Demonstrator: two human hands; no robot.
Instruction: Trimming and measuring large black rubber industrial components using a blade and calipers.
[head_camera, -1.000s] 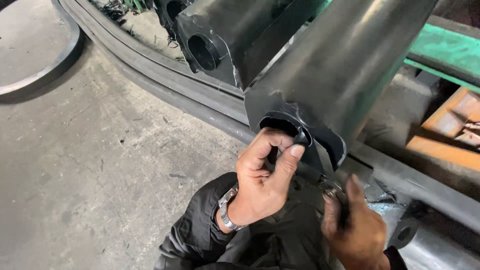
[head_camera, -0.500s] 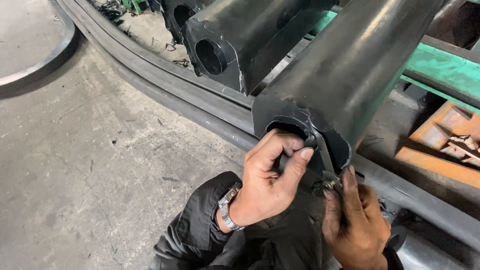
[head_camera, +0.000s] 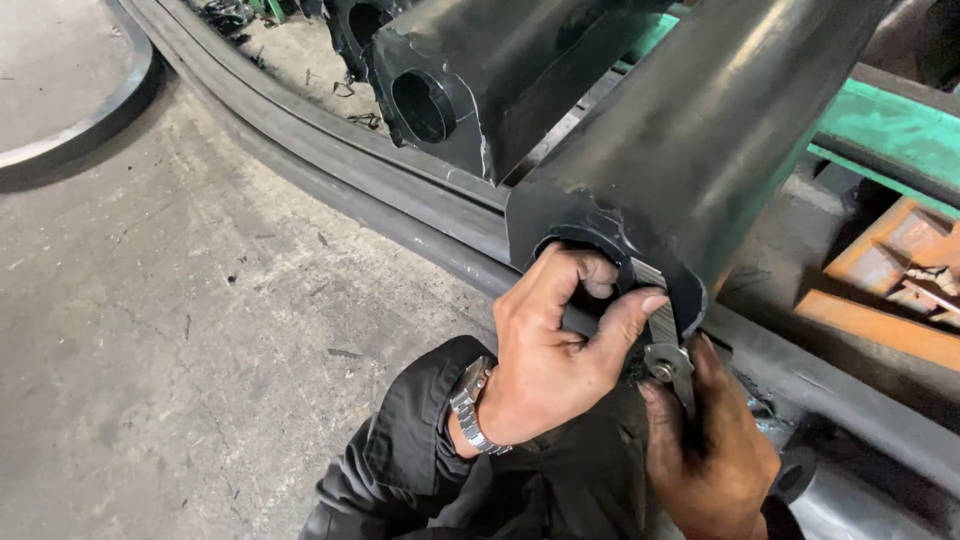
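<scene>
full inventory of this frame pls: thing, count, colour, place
black block with hole: 1, black, centre right, nearest, its end at the hands
second block with hole: 1, black, top centre, behind the first
scissors: 1, grey metal, at the near block's end rim
rails: several, dark grey, running from top left to lower right
concrete floor: grey, left half
green beam: 1, green, upper right
orange frame: 1, orange, right edge
wristwatch: 1, silver, left wrist
left hand: fingers in the near block's hole, thumb on the rim
right hand: holding the scissors, bottom right
</scene>
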